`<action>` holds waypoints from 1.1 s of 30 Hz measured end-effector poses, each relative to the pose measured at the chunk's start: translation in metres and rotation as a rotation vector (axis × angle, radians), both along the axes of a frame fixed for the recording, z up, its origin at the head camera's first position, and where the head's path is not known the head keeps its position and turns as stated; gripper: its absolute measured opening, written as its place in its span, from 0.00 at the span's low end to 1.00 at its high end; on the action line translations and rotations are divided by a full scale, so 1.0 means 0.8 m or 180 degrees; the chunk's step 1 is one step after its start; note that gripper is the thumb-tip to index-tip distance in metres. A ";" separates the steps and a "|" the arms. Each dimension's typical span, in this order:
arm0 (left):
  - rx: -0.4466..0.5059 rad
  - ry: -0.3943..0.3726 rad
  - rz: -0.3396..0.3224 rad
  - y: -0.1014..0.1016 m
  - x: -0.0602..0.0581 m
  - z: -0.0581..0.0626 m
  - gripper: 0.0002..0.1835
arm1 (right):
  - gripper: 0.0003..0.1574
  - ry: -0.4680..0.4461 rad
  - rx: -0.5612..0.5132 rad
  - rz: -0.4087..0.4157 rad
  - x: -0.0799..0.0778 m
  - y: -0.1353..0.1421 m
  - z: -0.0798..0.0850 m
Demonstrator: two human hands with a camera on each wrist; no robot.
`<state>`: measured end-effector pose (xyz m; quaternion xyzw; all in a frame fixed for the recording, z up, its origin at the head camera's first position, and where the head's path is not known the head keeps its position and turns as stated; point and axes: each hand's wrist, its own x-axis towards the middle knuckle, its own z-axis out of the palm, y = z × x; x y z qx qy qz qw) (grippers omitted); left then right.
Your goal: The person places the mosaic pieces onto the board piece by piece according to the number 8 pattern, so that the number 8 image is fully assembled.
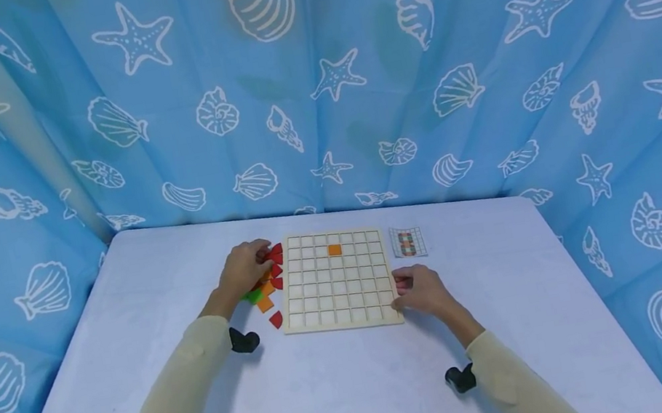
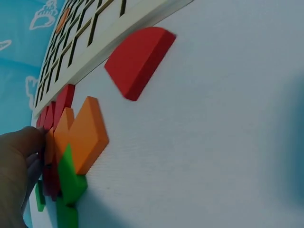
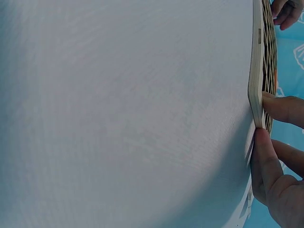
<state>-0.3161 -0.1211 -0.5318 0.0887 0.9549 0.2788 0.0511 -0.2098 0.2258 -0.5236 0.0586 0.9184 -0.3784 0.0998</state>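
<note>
A pale wooden grid board (image 1: pixel 344 326) lies flat on the table, with one orange square tile (image 1: pixel 335 250) in an upper cell. My right hand (image 1: pixel 422 290) grips the board's near right corner, thumb on the frame and fingers along the side, as the right wrist view also shows. At the board's left side, my left hand (image 1: pixel 243 267) reaches into a loose pile of red, orange and green tiles. Its thumb is right at an orange piece (image 2: pixel 49 147); I cannot tell whether the fingers pinch a tile. A red quarter-round tile (image 2: pixel 137 59) lies apart, near the board's edge.
A small printed card (image 1: pixel 408 242) with a coloured grid pattern lies right of the board. Green tiles (image 2: pixel 71 183) sit at the pile's near side. The white table (image 1: pixel 351 395) is backed by a blue shell-print curtain (image 1: pixel 318 135).
</note>
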 end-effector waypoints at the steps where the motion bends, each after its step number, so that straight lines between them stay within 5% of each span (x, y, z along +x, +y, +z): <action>1: -0.0043 0.0033 0.0016 0.000 0.001 -0.001 0.28 | 0.41 -0.0003 0.0000 0.0002 0.000 0.000 0.000; 7: -0.0119 0.0238 0.0027 -0.001 0.007 -0.006 0.28 | 0.41 -0.0014 0.0021 0.0000 0.000 0.000 -0.001; 18: 0.0467 0.0288 0.0045 0.012 0.008 -0.002 0.29 | 0.41 -0.0018 -0.0002 0.0007 0.000 0.000 0.001; 33: 0.0535 0.0564 -0.0450 0.072 0.000 0.004 0.24 | 0.41 -0.0031 -0.0013 -0.0012 0.000 0.000 0.000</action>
